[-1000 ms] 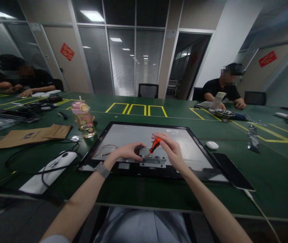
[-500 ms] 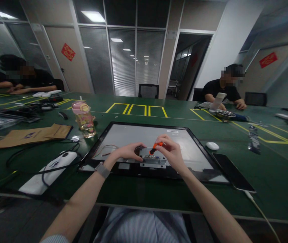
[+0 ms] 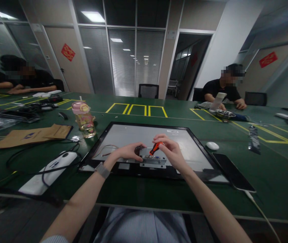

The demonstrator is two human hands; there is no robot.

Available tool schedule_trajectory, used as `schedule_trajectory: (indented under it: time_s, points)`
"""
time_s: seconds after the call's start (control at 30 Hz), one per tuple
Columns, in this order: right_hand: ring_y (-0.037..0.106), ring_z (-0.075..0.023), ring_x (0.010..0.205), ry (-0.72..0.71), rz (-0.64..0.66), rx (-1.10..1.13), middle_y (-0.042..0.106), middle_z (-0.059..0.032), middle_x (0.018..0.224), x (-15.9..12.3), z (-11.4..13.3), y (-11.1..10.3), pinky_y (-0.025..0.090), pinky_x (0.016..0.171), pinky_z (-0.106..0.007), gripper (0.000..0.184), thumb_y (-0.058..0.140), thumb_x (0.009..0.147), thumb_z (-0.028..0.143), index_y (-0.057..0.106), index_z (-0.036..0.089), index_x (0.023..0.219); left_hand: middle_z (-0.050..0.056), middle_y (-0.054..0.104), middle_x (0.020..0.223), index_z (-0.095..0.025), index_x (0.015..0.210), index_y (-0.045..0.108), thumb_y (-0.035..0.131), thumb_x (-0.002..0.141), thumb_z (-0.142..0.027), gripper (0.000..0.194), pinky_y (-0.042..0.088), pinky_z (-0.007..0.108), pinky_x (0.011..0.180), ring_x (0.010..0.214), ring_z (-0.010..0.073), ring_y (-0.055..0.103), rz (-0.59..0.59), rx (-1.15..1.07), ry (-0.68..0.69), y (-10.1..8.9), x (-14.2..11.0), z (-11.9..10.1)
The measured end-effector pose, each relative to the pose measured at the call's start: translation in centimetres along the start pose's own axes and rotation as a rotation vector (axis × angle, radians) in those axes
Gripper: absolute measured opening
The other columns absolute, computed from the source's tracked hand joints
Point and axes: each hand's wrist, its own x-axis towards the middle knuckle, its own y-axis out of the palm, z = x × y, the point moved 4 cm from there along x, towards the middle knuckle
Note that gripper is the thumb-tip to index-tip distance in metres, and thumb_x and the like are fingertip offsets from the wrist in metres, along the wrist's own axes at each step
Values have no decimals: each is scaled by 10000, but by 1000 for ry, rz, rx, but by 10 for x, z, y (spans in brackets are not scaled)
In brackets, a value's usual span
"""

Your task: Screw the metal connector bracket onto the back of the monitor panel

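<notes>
A flat display panel (image 3: 131, 135) with a black frame lies back side up on the table in front of me. On its near edge sits a silver metal bracket (image 3: 156, 164) carrying ports and what looks like a circuit board. My left hand (image 3: 130, 152) grips the left end of this bracket, thumb in front and fingers curled behind a dark part. In my right hand (image 3: 170, 150) is an orange and black screwdriver (image 3: 156, 148), tilted, its lower end down at the bracket. The tip itself is too small to make out.
Left of the panel are a pink-lidded bottle (image 3: 84, 119), a brown paper envelope (image 3: 32, 135) and a white power bank-like box (image 3: 49, 172) with black cables. On the right lie a phone (image 3: 232, 172) and a white case (image 3: 212, 145). Other people sit across the green table.
The screwdriver has turned slightly in my right hand, and those fingers have shifted a little on its handle. My left hand and the bracket stay where they were.
</notes>
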Motion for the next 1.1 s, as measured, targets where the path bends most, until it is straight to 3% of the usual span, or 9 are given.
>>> schedule_trajectory:
  time_s: [0.17,0.27,0.4,0.5,0.77,0.87,1.0,1.1]
  points:
    - [625,-192,939,77,-14,90,654,-53,962,0,-9,-1,498,870,-382,249,526,919,344,643,259,1122,42,587,1131,-217,1227,526,763,643,-321,639,429,337,860,976,226,549,-7,12,8,-1,-2,-5]
    - [613,-206,1016,62,-26,89,657,-58,1006,0,-8,-2,465,939,-406,244,502,928,365,656,259,1085,49,580,1148,-215,1231,523,757,648,-315,637,427,341,860,985,231,545,-9,16,8,-1,-3,-6]
    - [597,-205,996,24,-30,-2,619,-70,1014,1,-3,-1,509,827,-338,174,617,856,354,702,228,940,37,583,1085,-206,1220,518,750,650,-311,624,433,307,782,900,198,543,-1,6,9,0,-1,-4]
    - [626,-180,899,31,-51,-9,643,-48,944,2,-2,-2,528,773,-317,181,627,852,328,688,242,1000,19,577,975,-202,1225,513,749,655,-343,633,415,279,688,790,168,522,8,37,-6,0,0,-2]
    - [637,-205,1060,20,-7,-38,672,-78,1146,2,0,-1,470,988,-439,294,474,944,327,592,263,1205,32,580,1037,-208,1232,514,742,653,-322,633,413,286,735,849,189,534,-7,59,-20,-1,-3,-8]
    - [655,-211,985,25,-40,-40,682,-74,1065,1,-3,-2,514,920,-431,284,546,905,327,624,262,1170,35,582,1074,-209,1227,517,743,657,-330,625,423,294,761,881,197,541,3,49,-12,0,-2,-7]
    - [623,-192,864,-41,-176,-192,623,-53,918,0,-1,-6,546,775,-345,194,686,801,315,716,261,985,39,592,1075,-213,1245,512,747,655,-336,647,440,315,777,879,204,557,-1,55,-8,0,-1,-3]
    - [618,-199,904,-61,-189,-258,608,-69,977,1,4,-6,532,820,-360,222,614,854,339,707,259,1038,49,587,1138,-224,1243,520,756,649,-340,649,435,344,859,979,233,554,-13,49,6,-1,-1,-3]
